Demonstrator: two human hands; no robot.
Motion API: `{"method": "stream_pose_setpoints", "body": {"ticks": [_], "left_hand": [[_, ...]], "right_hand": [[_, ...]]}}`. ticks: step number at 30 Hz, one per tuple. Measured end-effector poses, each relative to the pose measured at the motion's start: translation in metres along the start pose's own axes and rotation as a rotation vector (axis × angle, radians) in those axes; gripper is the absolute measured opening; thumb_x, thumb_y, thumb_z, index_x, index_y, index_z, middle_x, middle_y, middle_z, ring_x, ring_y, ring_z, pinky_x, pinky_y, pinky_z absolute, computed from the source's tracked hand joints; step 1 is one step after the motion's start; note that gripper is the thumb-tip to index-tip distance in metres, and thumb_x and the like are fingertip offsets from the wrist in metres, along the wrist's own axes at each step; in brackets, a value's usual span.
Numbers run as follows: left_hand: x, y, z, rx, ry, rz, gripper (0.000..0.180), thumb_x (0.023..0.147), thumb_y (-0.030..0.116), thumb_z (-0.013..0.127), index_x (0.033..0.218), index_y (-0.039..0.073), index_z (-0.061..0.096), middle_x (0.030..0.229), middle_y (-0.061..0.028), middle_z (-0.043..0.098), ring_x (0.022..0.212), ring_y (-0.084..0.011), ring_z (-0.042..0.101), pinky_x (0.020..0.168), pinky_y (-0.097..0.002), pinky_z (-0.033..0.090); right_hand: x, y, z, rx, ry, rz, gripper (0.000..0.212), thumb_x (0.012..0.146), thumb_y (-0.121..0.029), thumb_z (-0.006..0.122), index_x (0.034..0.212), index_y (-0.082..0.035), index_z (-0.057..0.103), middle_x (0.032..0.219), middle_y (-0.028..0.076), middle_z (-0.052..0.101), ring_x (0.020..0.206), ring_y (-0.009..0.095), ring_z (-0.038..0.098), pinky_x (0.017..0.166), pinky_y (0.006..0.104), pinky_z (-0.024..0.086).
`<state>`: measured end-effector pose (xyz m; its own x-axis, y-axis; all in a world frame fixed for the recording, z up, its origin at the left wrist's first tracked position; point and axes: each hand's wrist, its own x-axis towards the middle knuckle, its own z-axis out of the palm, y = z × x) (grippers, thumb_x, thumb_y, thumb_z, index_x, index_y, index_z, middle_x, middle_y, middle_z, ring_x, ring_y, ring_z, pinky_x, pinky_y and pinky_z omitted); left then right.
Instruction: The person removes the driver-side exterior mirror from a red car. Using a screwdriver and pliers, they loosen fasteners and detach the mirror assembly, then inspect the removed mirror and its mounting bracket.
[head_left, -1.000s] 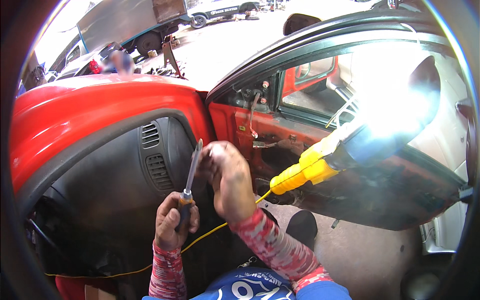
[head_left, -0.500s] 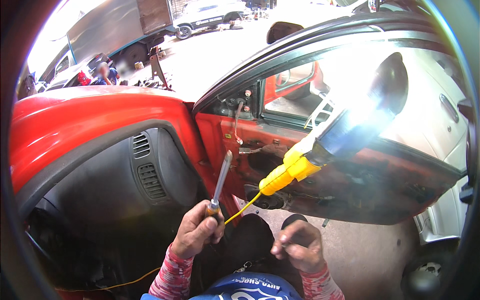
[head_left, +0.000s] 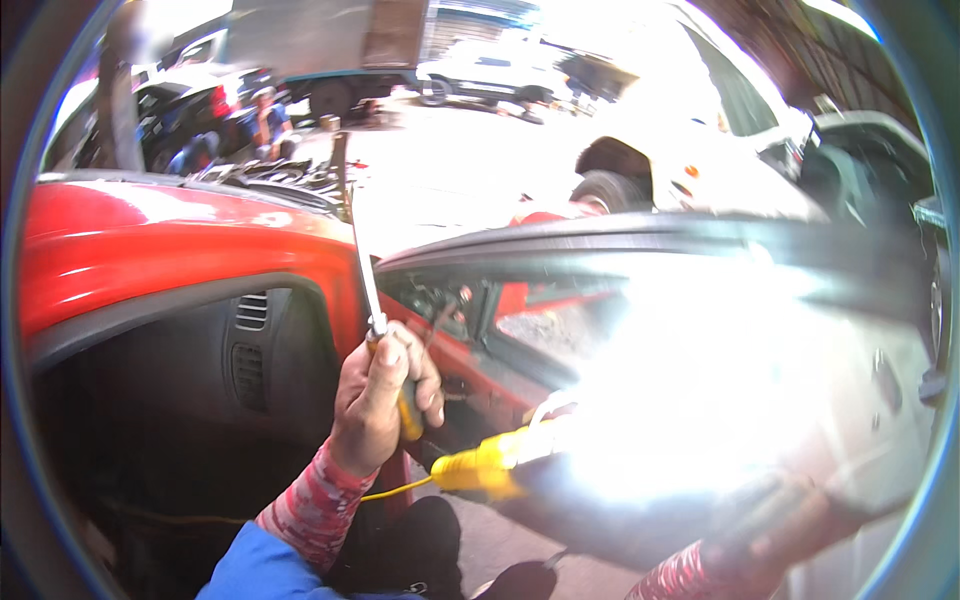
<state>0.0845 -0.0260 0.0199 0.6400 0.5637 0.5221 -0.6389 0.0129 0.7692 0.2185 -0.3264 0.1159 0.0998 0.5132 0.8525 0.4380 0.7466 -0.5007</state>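
My left hand is wrapped around the amber handle of a screwdriver, its long metal shaft pointing up. Just right of that hand is a yellow-handled work lamp, glaring brightly and hiding much of the red car door behind it. A yellow cord trails from the lamp below my left wrist. Low on the right, my right hand is stretched away from my body, smeared by motion and glare. Its fingers cannot be made out.
The red car body and its dark dashboard lie to the left. Beyond the door stands a white vehicle. Two people crouch at the far left near a dark car. A box truck is parked behind them.
The view has tilted up and shifted. My left hand has risen with the screwdriver, now more upright. My right hand has moved from in front of my body out to the right.
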Motion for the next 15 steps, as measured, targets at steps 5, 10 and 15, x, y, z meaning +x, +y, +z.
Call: {"method": "stream_pose_setpoints", "body": {"ticks": [5,10,15], "left_hand": [[0.055,-0.002,0.039,-0.165,0.285,0.154,0.03,0.105,0.04,0.046,0.112,0.01,0.048,0.074,-0.0042,0.046,0.067,-0.0134,0.052,0.052,-0.0279,0.046],[0.056,0.042,0.019,0.116,0.446,0.07,0.017,0.105,0.025,0.048,0.107,0.009,0.042,0.075,-0.0027,0.051,0.057,-0.007,0.048,0.052,-0.0222,0.043],[0.018,0.101,0.009,0.33,0.635,-0.319,0.031,0.108,0.033,0.05,0.124,0.007,0.054,0.079,0.0004,0.055,0.056,-0.0043,0.051,0.049,-0.0199,0.042]], "right_hand": [[0.054,0.007,0.001,-0.002,0.169,-0.012,0.018,0.098,-0.015,0.06,0.104,0.001,0.065,0.064,0.007,0.053,0.055,0.02,0.054,0.048,0.0303,0.041],[0.08,-0.012,0.007,0.19,0.065,0.352,0.018,0.09,-0.014,0.063,0.099,0.002,0.067,0.064,0.009,0.058,0.053,0.021,0.057,0.046,0.0308,0.042],[0.11,-0.052,0.005,0.303,-0.012,0.612,0.019,0.082,-0.012,0.065,0.095,0.002,0.069,0.064,0.012,0.062,0.051,0.022,0.06,0.045,0.0314,0.044]]}}
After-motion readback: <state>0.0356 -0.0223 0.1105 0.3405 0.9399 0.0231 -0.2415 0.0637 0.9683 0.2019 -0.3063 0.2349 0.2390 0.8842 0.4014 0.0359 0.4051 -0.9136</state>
